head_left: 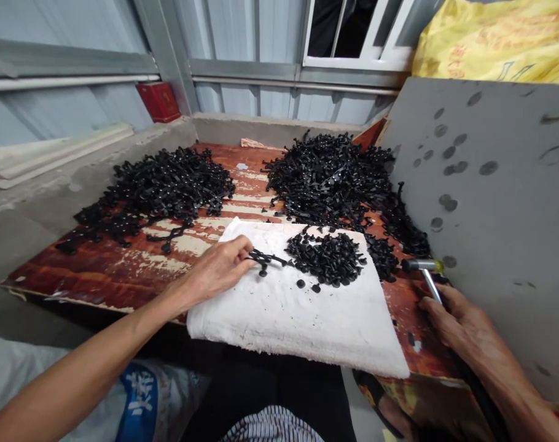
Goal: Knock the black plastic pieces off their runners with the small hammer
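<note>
Head view: left hand pinching strips, right hand gripping a mallet over a crowded table

Left hand (219, 264): thumb and fingers closed on one end of a few thin black strips (266, 256), free ends pointing right over the white cloth (298, 322). Likely pinched at the end to leave most of their length exposed. Right hand (464, 322): wrapped around the handle of a mallet-like tool (415, 264), head up, out to the side of the cloth; probably held there to stay off the work.

Small black pieces (325, 258) sit in a pile on the cloth's far half, near the strip tips, a couple strayed forward. The cloth perhaps serves as a pale, soft backing. Two bigger black heaps lie behind: left heap (169, 184), right heap (325, 175).

Edges and room: widest free patch is the cloth's near half, down to the front of the table (136, 270). Another gap runs between left heap and cloth. Right side is tight: the grey board (500, 209) stands close beside the mallet head. Whether they touch, cannot tell.
</note>
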